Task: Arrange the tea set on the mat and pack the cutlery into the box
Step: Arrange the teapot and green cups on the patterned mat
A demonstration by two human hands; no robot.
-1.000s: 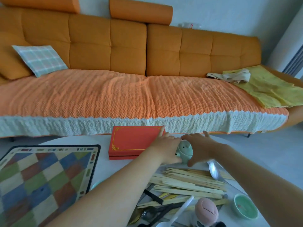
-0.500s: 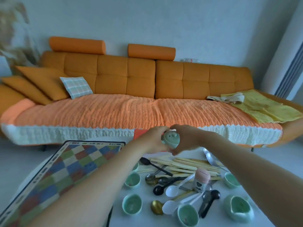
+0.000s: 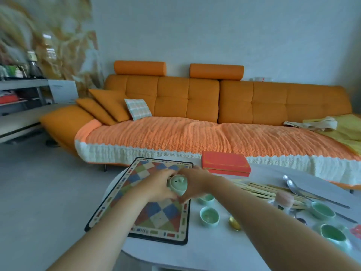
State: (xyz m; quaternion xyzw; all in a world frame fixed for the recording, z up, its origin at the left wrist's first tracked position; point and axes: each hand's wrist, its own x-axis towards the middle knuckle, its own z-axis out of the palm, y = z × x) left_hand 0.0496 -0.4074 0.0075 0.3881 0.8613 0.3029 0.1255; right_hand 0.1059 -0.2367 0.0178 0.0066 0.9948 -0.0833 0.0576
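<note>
A pale green lidded teapot is held over the checkered mat on the white table. My left hand grips its left side and my right hand grips its right side. Whether the pot's base touches the mat is hidden by my fingers. A closed red box lies past the mat's far right corner. Green teacups stand right of the mat. Wooden chopsticks, metal spoons and a gold spoon lie further right.
More green cups and a pink-capped figurine crowd the table's right side. An orange sofa with a knitted cover runs behind the table. The table's left edge curves just beside the mat, grey floor beyond.
Both hands have lifted the teapot from beside the chopsticks and carried it left, to above the mat. The camera has swung left and upward.
</note>
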